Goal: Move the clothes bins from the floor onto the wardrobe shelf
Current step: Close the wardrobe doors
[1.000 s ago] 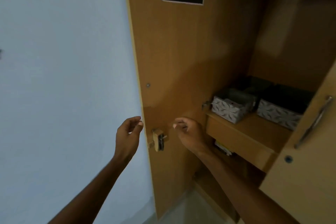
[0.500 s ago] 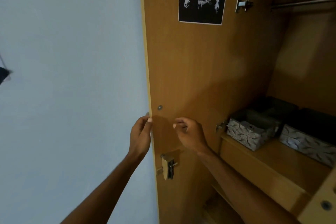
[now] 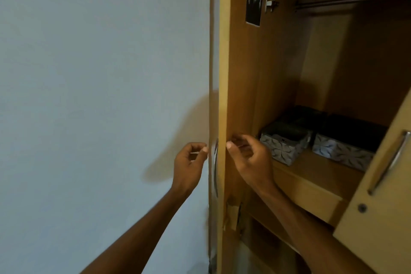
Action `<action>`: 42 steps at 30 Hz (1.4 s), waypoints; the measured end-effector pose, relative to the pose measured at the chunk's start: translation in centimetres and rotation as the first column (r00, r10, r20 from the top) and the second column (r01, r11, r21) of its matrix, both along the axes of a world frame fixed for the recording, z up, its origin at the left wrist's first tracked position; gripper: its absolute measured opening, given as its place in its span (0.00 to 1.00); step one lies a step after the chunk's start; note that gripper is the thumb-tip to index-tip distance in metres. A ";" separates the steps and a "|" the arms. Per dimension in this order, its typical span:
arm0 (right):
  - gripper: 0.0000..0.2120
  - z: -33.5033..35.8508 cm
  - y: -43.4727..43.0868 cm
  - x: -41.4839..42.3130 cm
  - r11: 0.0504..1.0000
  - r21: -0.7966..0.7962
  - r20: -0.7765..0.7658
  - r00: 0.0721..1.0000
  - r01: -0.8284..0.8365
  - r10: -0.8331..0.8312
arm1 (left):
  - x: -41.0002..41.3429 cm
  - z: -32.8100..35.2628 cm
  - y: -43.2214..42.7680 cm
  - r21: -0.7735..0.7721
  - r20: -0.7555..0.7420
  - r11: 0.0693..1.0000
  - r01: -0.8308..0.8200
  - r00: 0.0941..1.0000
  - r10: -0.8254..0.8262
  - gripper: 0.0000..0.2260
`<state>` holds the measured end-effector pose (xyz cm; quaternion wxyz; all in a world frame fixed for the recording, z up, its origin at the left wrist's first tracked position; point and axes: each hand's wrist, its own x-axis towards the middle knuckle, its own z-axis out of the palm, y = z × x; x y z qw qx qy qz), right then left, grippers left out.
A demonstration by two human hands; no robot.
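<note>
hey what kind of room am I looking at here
Most likely a bedroom or dressing area at an open wooden wardrobe: a hanging rail runs across the top, two patterned clothes bins sit on a shelf, and a plain wall stands beside the door.

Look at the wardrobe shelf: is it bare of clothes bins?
No. Two patterned clothes bins sit side by side on the wardrobe shelf, to the right of both hands.

A plain pale blue wall [image 3: 100, 95] fills the left. Beside it stands a tan wooden wardrobe [image 3: 333, 69], its doors open, a metal hanging rail [image 3: 355, 1] across the shadowed interior.
</note>
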<state>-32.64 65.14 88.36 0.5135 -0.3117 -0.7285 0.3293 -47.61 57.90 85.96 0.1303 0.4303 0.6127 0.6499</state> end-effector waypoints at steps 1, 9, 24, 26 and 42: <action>0.17 0.0 0.0 0.7 0.999 0.040 -0.002 1.000 0.026 -0.026 | 0.3 0.0 0.5 -0.025 -0.027 0.999 0.044 0.999 -0.045 0.05; 0.27 0.8 0.5 5.5 0.946 0.266 0.113 0.969 0.183 -0.219 | 4.4 -0.1 2.7 -0.029 -0.043 0.936 0.352 0.935 -0.353 0.08; 0.20 0.1 3.3 15.5 0.713 0.442 0.069 0.772 0.545 -0.632 | 13.9 -0.6 9.3 0.003 0.020 0.777 0.630 0.776 -0.630 0.08; 0.23 0.2 4.2 17.0 0.675 0.456 0.047 0.742 0.580 -0.669 | 15.4 -0.8 10.6 0.009 0.016 0.759 0.651 0.759 -0.651 0.08; 0.35 1.1 15.6 26.6 0.374 0.543 0.105 0.381 0.752 -0.919 | 25.6 -1.5 23.0 -0.009 0.010 0.762 0.647 0.763 -0.647 0.07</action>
